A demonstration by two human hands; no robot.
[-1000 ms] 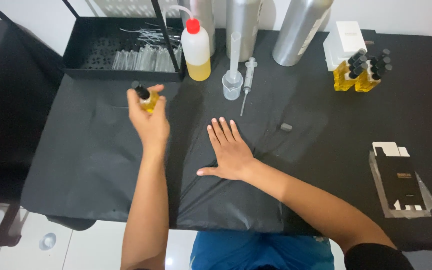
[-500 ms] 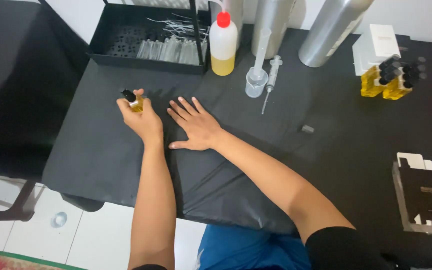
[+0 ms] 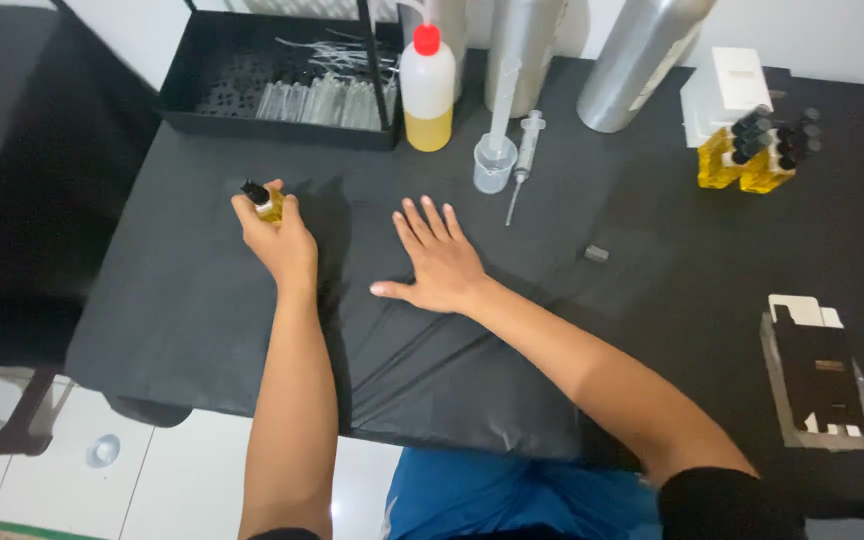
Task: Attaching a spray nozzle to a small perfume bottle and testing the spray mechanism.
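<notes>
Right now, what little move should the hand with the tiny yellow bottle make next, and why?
Probably set the small yellow bottle down upright on the black tablecloth. The left hand grips it just above the cloth at the left side, far from the other filled bottles on the right, while the right hand lies flat and empty, so the cloth below looks like the nearest resting spot.
</notes>
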